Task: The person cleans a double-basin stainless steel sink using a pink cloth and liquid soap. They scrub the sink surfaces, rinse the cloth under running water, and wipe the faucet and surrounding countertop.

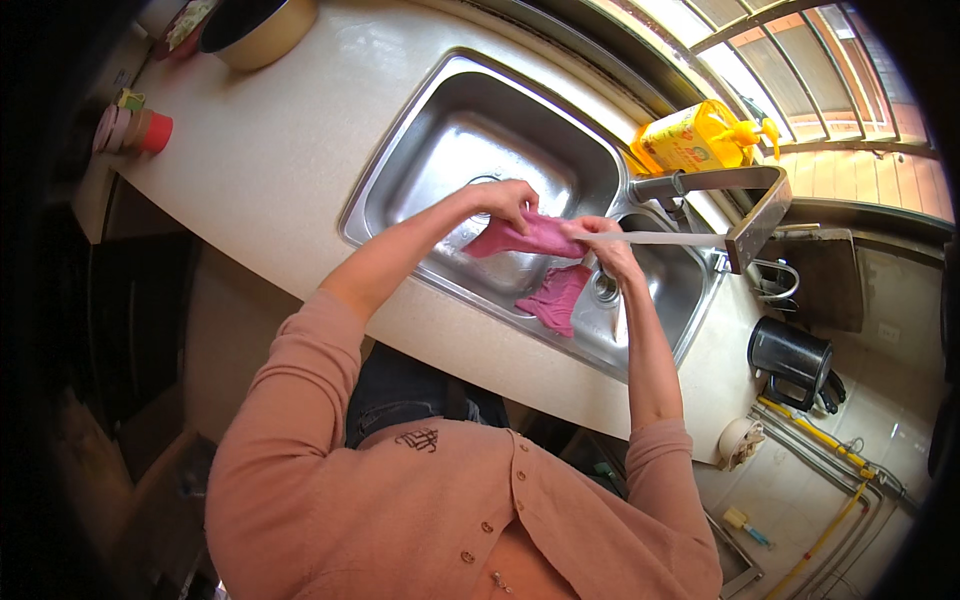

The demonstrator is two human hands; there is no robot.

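Observation:
A wet pink cloth [546, 235] is stretched between my two hands above the large basin of a stainless steel sink [380, 196]. My left hand [508, 201] pinches its upper edge near the middle. At the cloth's right end, my right hand [606, 238] grips it where a stream of water [664, 238] from the square-edged faucet [752, 214] meets it. A second pink cloth [559, 300] lies crumpled over the divider between the two basins, below my hands. My right fingers partly hide behind the water and the cloth.
A yellow pump bottle [694, 141] stands behind the faucet. To the right are a black electric kettle [790, 362] and a dark board [823, 277]. A pot [262, 34] and stacked cups [135, 129] stand on the counter [255, 142] at left. Window bars [810, 67] rise behind.

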